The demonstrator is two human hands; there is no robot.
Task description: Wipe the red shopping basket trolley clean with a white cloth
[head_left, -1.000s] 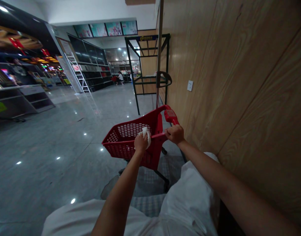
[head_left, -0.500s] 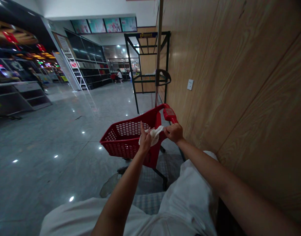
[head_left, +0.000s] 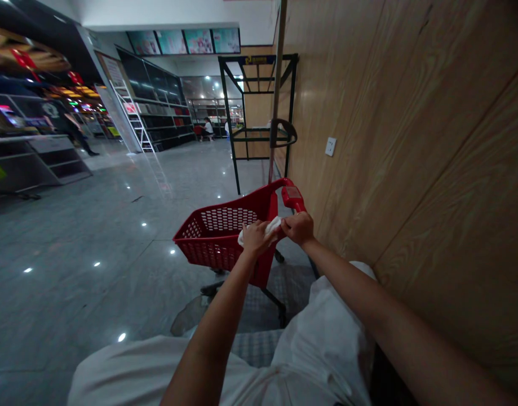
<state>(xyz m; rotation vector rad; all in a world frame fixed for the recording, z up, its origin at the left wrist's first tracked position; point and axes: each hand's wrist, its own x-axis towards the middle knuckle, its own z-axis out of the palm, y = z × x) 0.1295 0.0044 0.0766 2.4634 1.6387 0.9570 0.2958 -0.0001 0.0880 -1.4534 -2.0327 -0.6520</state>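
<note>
A small red plastic shopping cart (head_left: 218,237) stands in front of me on the grey floor, close to a wooden wall. My left hand (head_left: 255,237) presses a white cloth (head_left: 270,226) against the cart's near rim, fingers curled over it. My right hand (head_left: 298,228) is closed around the red handle bar (head_left: 293,197) just to the right of the cloth. Both forearms reach forward from my white shirt.
A wood-panel wall (head_left: 411,141) with a white socket (head_left: 330,146) runs along the right. A black metal rack (head_left: 259,113) and a pole stand behind the cart. Shelving, a stepladder (head_left: 134,121) and distant people are at the far left and back. Glossy floor spreads left.
My left hand with the cloth moved from the basket's rim to the right, toward my right hand, and now lies flatter on the rim. My right hand stayed on the handle.
</note>
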